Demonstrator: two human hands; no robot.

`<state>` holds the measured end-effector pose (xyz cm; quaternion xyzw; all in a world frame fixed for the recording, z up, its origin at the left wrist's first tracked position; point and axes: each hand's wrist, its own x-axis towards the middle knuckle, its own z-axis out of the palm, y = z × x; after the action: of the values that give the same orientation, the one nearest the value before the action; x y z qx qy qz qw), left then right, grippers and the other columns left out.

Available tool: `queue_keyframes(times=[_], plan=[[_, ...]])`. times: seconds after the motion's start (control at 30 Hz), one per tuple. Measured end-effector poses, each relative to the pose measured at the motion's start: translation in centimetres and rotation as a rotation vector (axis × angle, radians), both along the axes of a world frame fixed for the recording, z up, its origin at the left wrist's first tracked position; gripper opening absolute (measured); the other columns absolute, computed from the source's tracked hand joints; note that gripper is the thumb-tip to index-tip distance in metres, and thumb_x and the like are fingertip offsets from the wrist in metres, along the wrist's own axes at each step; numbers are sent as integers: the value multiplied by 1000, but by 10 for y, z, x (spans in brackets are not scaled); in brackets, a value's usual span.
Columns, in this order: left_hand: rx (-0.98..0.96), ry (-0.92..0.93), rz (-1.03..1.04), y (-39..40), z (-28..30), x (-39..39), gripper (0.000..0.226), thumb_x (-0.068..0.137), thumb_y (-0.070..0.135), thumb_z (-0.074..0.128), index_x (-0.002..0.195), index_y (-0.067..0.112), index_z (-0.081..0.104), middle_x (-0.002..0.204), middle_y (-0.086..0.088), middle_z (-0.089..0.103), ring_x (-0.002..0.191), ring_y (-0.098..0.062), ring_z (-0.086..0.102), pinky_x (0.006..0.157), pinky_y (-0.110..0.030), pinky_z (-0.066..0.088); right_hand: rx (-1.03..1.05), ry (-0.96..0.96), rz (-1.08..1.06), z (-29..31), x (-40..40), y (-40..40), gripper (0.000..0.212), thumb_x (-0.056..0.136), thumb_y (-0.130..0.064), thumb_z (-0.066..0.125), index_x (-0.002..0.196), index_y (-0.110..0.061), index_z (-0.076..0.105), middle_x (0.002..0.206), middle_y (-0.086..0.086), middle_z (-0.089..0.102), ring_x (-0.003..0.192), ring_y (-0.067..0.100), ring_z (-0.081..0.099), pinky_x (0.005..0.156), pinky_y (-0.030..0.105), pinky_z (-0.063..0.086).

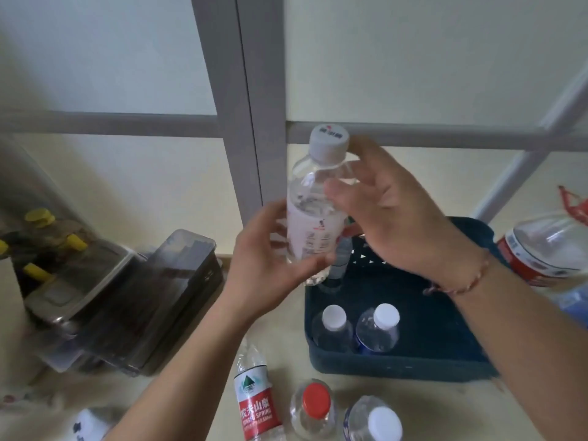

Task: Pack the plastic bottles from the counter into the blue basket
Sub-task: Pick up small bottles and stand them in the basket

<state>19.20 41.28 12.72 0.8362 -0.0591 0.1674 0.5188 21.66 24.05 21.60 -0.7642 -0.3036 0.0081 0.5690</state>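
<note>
Bottles: one white-capped bottle (313, 214) held upright above the blue basket (439, 338), three standing inside it, three on the pale counter (203, 399) at six o'clock. Frosted grey-framed panels stand behind. Left hand (267, 259) grips its base; right hand (391, 214) hovers, fingers spread, at three o'clock.

Clear plastic, matt basket

A glossy, clear plastic bottle (313, 214) with a matt white cap is held in the left hand (267, 259); below the right hand (391, 214), a matt blue plastic basket (445, 329) is seen on the smooth, pale counter (203, 393).
</note>
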Motion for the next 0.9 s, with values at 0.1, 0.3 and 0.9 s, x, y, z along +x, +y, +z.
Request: queue_keyframes(times=[0.1, 0.3, 0.9], plan=[[94, 29, -88, -18, 5, 15, 67, 63, 49, 85, 119, 42, 50, 109, 23, 65, 95, 0, 65, 79, -30, 60, -44, 16, -57, -2, 9, -21, 40, 94, -34, 57, 132, -33, 47, 117, -6, 66, 99, 16, 70, 75, 41, 61], [251, 185, -273, -21, -19, 28, 62, 69, 57, 73, 124, 34, 56, 110, 16, 72, 95, 2, 67, 83, -27, 57, -129, 133, -38, -65, 17, -41, 47, 85, -50, 61, 128, -37, 48, 112, -8, 68, 97, 17, 70, 81, 48, 58], [648, 337, -304, -20, -56, 53, 78, 59, 83, 44, 113, 33, 72, 100, 5, 66, 115, -9, 37, 95, -32, 24, -122, 913, 155, -161, 56, -48, 26, 96, -5, 50, 116, -20, 58, 125, 3, 63, 100, 17, 64, 85, 40, 52]])
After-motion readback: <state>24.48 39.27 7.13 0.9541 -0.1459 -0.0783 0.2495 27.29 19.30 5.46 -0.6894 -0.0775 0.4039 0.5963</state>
